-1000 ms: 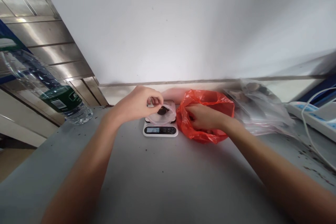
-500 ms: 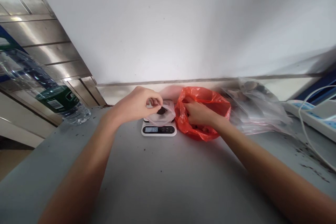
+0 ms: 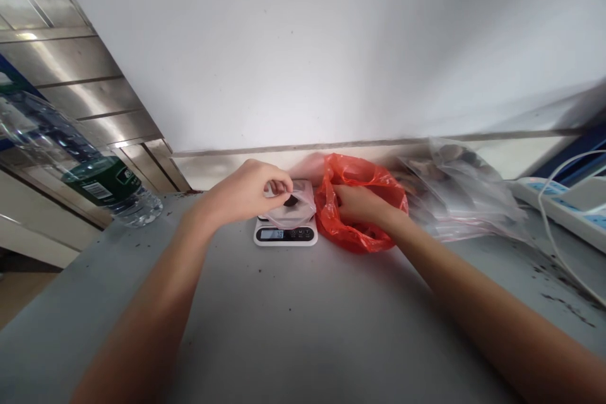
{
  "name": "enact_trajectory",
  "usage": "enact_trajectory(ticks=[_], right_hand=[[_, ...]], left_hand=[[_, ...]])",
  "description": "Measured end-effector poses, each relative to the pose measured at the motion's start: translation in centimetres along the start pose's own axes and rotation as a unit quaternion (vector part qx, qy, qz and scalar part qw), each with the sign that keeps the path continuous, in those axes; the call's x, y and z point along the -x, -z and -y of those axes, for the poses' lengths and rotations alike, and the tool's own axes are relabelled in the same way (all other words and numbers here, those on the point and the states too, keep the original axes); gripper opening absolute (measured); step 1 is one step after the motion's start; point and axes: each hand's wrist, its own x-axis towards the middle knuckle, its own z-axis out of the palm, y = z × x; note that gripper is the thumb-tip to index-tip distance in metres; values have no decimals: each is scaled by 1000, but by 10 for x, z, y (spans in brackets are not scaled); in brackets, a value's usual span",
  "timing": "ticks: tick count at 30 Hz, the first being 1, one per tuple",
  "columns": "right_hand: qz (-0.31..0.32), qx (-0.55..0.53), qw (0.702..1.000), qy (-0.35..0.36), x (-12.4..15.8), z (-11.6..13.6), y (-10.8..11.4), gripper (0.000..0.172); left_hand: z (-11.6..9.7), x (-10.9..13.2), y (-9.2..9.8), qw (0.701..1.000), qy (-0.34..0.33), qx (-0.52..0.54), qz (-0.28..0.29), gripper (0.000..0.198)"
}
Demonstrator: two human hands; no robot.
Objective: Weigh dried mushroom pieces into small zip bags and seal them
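Note:
My left hand point(image 3: 258, 192) pinches the edge of a clear plastic bag point(image 3: 300, 214), thumb against fingers. The bag rests on a small white digital scale point(image 3: 286, 237), and something dark shows inside it. The scale's lit display appears to read 78. To the right of the scale stands an open red plastic bag point(image 3: 362, 243). Into it reaches my right hand point(image 3: 360, 203), whose fingertips are hidden by the red bag's side, so what they touch cannot be made out.
Clear zip bags point(image 3: 468, 202) with dark contents are piled right of the red bag. A power strip point(image 3: 558, 199) with a white cable point(image 3: 544, 221) lies at far right. A large plastic bottle point(image 3: 106, 180) stands at left. Dark crumbs dot the grey table point(image 3: 284, 341) before a white wall point(image 3: 293, 57).
The display reading has gone from about 79 to 78. The red bag's right rim has shifted slightly left, and my right hand has moved a little within it. My left hand keeps its pinch.

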Motion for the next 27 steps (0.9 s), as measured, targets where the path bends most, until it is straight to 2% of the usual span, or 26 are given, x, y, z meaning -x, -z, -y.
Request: enact_trajectory(ticks=[6,12,17,20,23,27], right_hand=[[-28,19,999,-1,5,1,1,27],[-68,38,997,13,10,11,8,35],[-87,36,996,-7,7,7,12,25],[-75,17,997,-1,8,-2,15,17],[-65,3,998,18,10,-11,20,15],[-78,4,997,21,10,-16,23,21]], left_hand=[[2,1,0,1000,-11,-7,-5,19],[-3,1,-2,999,-11,0,-40,17],[-10,-1,-6,993,-16,29,-110,17],[-13,-2,-8,989,4,55,-139,12],[-15,-3,-11,988,26,50,-144,13],[-18,-6,-18,990,39,66,-122,10]])
